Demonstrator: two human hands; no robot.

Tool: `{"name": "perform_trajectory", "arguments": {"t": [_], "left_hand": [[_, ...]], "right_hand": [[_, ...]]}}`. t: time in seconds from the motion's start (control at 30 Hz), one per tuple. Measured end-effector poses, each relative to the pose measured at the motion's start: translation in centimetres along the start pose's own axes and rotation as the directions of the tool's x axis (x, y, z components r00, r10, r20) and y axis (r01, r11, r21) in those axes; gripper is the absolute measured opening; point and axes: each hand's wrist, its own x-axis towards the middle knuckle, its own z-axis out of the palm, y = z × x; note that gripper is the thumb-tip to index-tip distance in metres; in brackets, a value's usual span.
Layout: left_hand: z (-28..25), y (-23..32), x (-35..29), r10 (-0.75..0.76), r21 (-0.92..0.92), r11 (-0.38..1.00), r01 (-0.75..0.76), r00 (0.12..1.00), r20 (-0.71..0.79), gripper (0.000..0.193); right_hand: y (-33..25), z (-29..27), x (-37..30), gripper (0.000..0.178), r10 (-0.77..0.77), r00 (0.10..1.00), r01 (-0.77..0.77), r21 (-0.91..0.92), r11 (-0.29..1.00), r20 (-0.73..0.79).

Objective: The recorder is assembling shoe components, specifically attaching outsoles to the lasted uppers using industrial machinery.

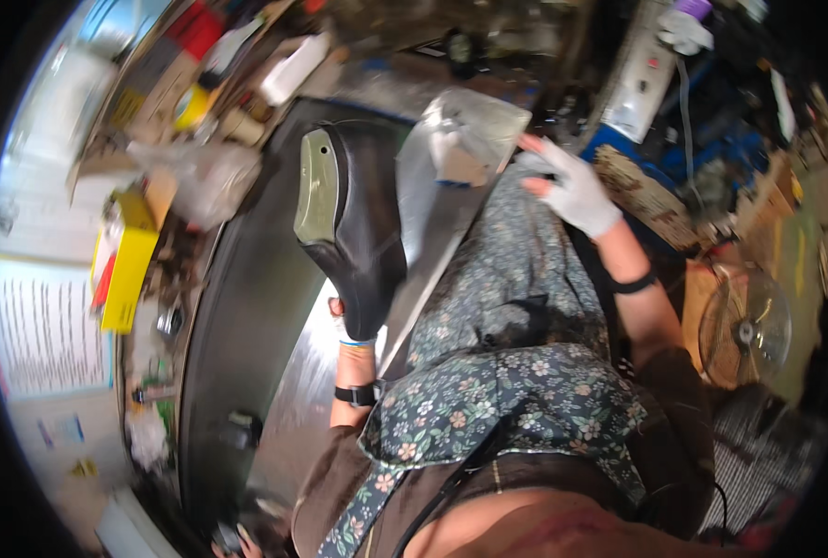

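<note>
A metal table [302, 391] runs up the middle. Over it hangs 1 black shoe [353, 223], sole leftward, gripped from below by the left hand [340, 312], mostly hidden. The gloved right hand [572, 191] pinches a clear plastic bag [465, 130] just beside the shoe.

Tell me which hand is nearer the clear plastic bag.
Right. The gloved right hand touches the clear plastic bag at its right edge; the left hand is lower, mostly hidden under the black shoe.

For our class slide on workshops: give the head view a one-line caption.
Left hand lifts a black shoe sole-up; gloved right hand grips a clear plastic bag.
</note>
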Motion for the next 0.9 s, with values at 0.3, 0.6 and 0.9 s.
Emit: {"name": "perform_trajectory", "arguments": {"t": [0.3,0.6,0.9], "left_hand": [[5.3,-12.3,11.6,-0.45,0.71,0.62,0.334,0.892,-0.027,0.082],[1.9,-18.5,21.2,-0.351,0.817,0.472,0.333,0.921,-0.173,0.037],[0.7,-20.0,22.3,-0.136,0.97,0.244,0.025,0.991,0.009,0.049]], "right_hand": [[-5.0,-3.9,-4.2,0.035,-0.106,0.905,0.029,-0.19,0.981,-0.413],[-0.9,-2.1,-5.9,0.052,-0.038,0.993,-0.01,-0.391,0.92,-0.116],[0.5,-3.9,-5.9,0.053,0.204,0.974,-0.177,-0.23,0.957,0.096]]}}
